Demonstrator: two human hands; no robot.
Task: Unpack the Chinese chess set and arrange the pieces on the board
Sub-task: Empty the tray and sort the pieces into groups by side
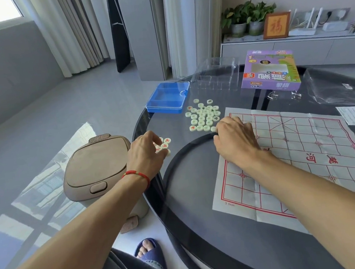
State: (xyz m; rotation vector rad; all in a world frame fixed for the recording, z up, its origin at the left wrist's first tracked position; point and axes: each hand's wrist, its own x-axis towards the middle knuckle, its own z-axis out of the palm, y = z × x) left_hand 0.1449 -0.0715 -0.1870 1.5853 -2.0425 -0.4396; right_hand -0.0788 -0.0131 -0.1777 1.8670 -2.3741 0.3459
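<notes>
- Chess pieces [203, 115] lie in a loose pile on the round glass table [201, 198], near its far left edge. I see them just left of the paper board.
- A tan bin [97, 165] stands on the floor, left of the table.
- My left hand [145, 153] is at the table's left edge. Its fingers curl onto a small bunch of red-marked pieces [165, 143].
- The blue plastic case [168, 97] lies behind the pile, shut.
- My right hand [234, 136] rests on the near left corner of the board [307, 152]. Its fingers bend down at the pile's edge, and I cannot tell if they hold a piece.
- A clear tray [216, 74] and the purple box [270, 71] sit at the far edge.
</notes>
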